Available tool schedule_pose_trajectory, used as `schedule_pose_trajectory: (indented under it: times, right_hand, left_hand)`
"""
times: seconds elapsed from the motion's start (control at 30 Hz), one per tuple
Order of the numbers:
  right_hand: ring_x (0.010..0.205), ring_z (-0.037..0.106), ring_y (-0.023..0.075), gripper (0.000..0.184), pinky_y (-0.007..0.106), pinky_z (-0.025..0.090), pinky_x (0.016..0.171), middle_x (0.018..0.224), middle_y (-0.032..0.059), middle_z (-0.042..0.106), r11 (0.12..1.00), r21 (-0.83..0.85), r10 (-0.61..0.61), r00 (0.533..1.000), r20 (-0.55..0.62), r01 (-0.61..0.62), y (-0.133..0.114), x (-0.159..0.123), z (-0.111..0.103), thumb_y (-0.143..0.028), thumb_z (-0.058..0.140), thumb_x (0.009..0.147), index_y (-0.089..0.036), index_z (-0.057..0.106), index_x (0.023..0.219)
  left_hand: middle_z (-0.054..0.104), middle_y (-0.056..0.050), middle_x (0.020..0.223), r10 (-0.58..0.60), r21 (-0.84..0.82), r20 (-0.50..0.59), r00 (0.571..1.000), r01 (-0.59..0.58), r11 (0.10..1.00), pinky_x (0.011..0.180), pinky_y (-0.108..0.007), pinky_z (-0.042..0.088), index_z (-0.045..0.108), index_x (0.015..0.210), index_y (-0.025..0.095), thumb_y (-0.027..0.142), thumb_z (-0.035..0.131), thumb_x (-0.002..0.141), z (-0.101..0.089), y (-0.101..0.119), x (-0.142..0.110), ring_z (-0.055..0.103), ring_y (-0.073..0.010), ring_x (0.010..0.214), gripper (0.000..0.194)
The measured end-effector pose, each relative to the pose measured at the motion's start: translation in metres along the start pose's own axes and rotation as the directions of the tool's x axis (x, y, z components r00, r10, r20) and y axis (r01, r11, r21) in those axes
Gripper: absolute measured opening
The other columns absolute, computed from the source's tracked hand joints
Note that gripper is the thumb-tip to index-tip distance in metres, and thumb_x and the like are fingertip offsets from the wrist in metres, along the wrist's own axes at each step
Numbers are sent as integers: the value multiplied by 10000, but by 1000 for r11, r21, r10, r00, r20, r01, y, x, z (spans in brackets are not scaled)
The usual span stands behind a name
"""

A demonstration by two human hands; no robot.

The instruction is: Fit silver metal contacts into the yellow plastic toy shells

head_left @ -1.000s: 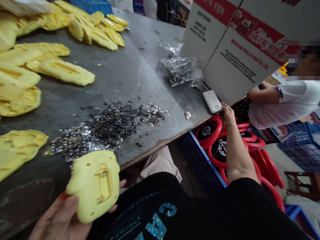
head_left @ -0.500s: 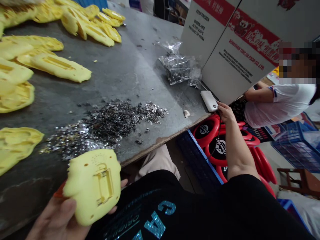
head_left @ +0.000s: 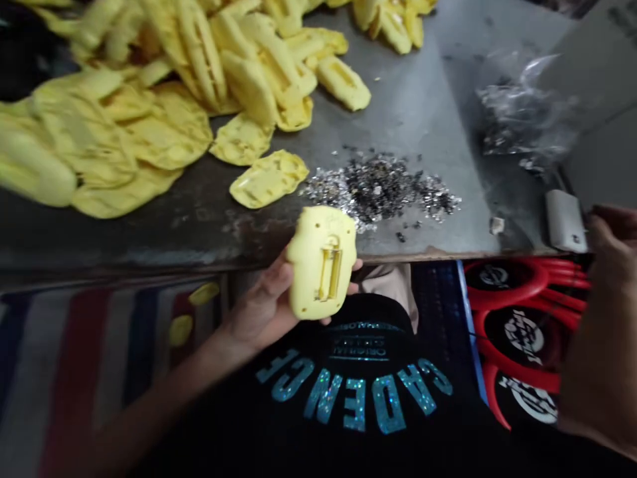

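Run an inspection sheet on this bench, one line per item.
surface: grey metal table top, scuffed, with a stained near edge.
job's things: yellow moulded plastic shell in hand; more yellow shells heaped on the table.
clutter: loose pile of silver and black flakes; clear plastic bag of similar flakes; small pale lump.
grips: left hand holds the shell; right hand at frame edge, near a white power bank.
cables: nothing seen clearly; view blurred.
surroundings: red rings with black discs below the table; striped cloth at left.
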State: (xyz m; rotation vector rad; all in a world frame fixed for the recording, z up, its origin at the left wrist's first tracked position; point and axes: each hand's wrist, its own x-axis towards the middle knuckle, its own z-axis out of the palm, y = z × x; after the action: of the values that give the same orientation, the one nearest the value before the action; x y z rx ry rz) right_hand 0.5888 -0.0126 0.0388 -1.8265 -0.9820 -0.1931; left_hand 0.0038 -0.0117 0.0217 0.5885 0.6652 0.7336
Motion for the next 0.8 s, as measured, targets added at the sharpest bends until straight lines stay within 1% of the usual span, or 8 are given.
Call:
schedule_pose_trajectory:
  times: [0.07,0.1,0.2,0.3,0.4,0.53,0.67,0.8]
  right_hand:
    - [688,731,205,170,498,499,715,877,147,876,991,110,-90,984,156,74,-36,-26,26,-187,1007,762,-268,952,901]
    - [699,741,215,160,484,518,712,859,129,870,978,157,-184,924,336,138,-58,-46,39,-195,989,798,-282,955,928]
    - [905,802,246,149,459,579,860,1012,82,885,873,322,-486,591,643,367,-125,-117,76,-261,895,970,-314,916,1107]
    - [988,751,259,87,469,503,932,1022,34,865,790,310,-572,453,684,530,-166,-169,109,-314,797,1074,-331,881,1084]
    - [1040,674,284,148,476,427,943,1041,36,844,685,191,-619,423,661,703,-180,-188,135,-357,720,1133,-326,858,1091]
    - [1058,624,301,187,486,386,959,1057,48,822,656,159,-616,401,678,737,-184,-190,154,-364,682,1150,-318,857,1101]
    - [1058,611,300,191,473,364,940,1034,48,810,658,178,-596,363,716,731,-187,-191,152,-354,676,1148,-297,844,1076]
    - [1005,612,282,196,450,356,905,977,33,791,661,234,-609,328,722,713,-183,-195,136,-349,669,1152,-294,828,1051]
  left_hand:
    - [875,-64,1407,80,-35,16,997,-80,996,609,-209,668,705,1606,285,725,889,952,-5,0,0,884,-337,1154,810]
    - [871,-90,1414,129,-49,22,991,-127,991,602,-212,674,703,1616,266,724,893,949,-8,-2,0,890,-336,1141,831]
    - [851,-149,1450,227,-85,16,974,-225,971,597,-243,702,684,1654,252,731,915,925,-15,-9,1,900,-350,1123,902]
    - [830,-170,1487,223,-110,-12,975,-223,969,625,-260,718,618,1718,267,696,906,954,-19,-14,0,895,-357,1149,922]
    - [801,-208,1527,208,-117,-17,978,-208,971,620,-249,703,556,1762,245,700,869,987,-19,-17,-3,877,-382,1206,952]
    - [776,-229,1560,206,-123,-6,978,-205,971,619,-240,690,518,1780,236,699,826,1023,-18,-20,-3,863,-399,1245,939]
    - [792,-221,1534,214,-137,15,977,-210,968,634,-251,697,590,1716,219,645,783,1065,-15,-22,0,863,-406,1238,802]
    - [790,-216,1529,182,-116,27,983,-178,977,622,-254,688,608,1692,227,706,808,1020,-12,-22,2,862,-401,1210,850]
